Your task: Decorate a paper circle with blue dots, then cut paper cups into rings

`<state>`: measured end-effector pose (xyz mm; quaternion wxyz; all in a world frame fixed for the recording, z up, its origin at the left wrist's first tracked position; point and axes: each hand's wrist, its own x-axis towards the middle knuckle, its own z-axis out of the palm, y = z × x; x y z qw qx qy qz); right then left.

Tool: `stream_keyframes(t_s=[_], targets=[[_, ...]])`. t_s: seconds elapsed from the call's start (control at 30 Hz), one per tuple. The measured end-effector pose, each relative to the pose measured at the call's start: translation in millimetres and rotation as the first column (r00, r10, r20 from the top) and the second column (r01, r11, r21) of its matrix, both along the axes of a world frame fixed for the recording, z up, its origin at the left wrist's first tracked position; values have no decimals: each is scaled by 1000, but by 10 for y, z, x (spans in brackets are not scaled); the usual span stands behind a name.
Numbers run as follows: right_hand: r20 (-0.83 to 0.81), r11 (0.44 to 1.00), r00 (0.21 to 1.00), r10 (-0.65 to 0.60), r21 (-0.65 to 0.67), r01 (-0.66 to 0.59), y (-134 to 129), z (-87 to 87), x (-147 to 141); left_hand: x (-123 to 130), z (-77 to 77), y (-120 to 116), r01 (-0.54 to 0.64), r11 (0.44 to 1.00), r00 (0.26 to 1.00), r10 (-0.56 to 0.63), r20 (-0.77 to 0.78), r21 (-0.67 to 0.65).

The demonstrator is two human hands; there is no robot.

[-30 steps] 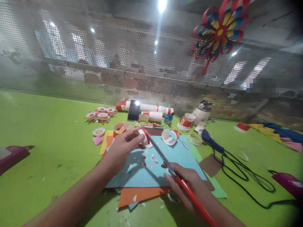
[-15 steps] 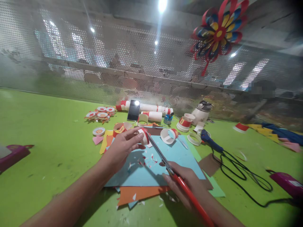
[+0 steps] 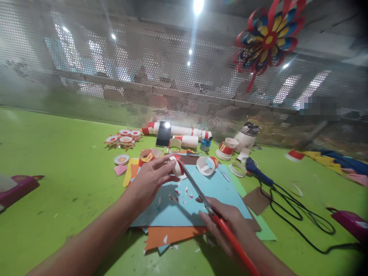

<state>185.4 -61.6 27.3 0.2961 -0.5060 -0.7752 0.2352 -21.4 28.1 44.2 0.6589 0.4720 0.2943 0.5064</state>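
My left hand (image 3: 153,174) pinches a small red and white paper cup piece (image 3: 177,166) between thumb and fingers. My right hand (image 3: 222,216) grips a pair of scissors (image 3: 198,189) with red handles, and their long blades reach the cup piece's red edge. Whether the blade tips are apart is too small to tell. Below both hands lies a light blue paper sheet (image 3: 230,203), sprinkled with tiny red and white paper scraps (image 3: 181,196). Just past the blades, another cut cup ring (image 3: 206,166) rests on its side on the sheet.
On the green table (image 3: 71,161), a blue glue gun (image 3: 258,173) trails a black cord at right. Behind the sheet stand a phone (image 3: 163,134), a blue ink bottle (image 3: 206,144), stacked paper cups (image 3: 226,149) and a white jug (image 3: 246,136). Round paper ornaments (image 3: 125,138) lie at back left.
The whole view has shifted slightly, so everything sits a little further right. Both hands keep nearly the same pose, with the scissors still at the cup piece's edge.
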Motion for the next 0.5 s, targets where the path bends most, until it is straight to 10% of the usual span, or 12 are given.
stream_keyframes(t_s=[0.5], targets=[[-37, 997, 997, -72, -7, 72, -65, -35, -62, 38, 6, -27, -17, 1000, 999, 16, 31, 11]])
